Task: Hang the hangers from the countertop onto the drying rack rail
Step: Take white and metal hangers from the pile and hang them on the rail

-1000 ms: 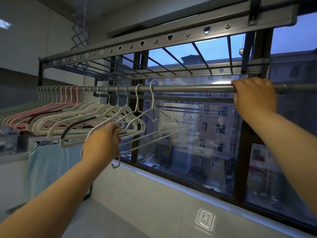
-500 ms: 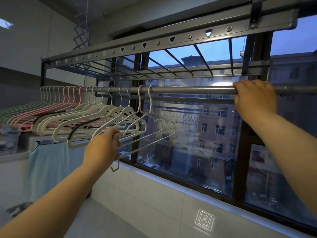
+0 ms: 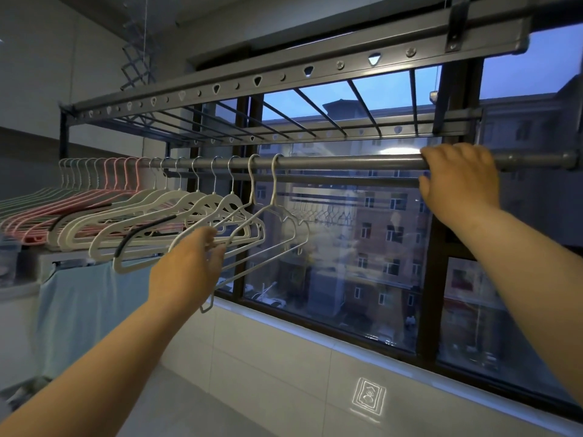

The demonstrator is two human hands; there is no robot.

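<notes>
The drying rack rail [image 3: 347, 162] runs level across the window [image 3: 331, 279], below a perforated grey rack frame [image 3: 284, 75]; a second, thinner bar sits just behind and under it. The right hand [image 3: 460, 181] grips the rail well to the right of the hangers, its fingers curled over the top and the thumb below.

All the hangers in view hang by their hooks from the rail: pink hangers [image 3: 72, 209] packed close at the far left; thick white hangers [image 3: 176, 200] beside them, some with a dark grip strip; then two thin white hangers [image 3: 273, 184] at the right end of the row, spaced a little apart from each other. The left hand [image 3: 189, 269] reaches up from below and holds the near ends of the thin white hangers, fingers [image 3: 216, 244] curled round the wire; whether it has one or both, I cannot tell; a small wire hook shows just under the hand.

A pale blue cloth [image 3: 82, 304] hangs below the row at the left.
</notes>
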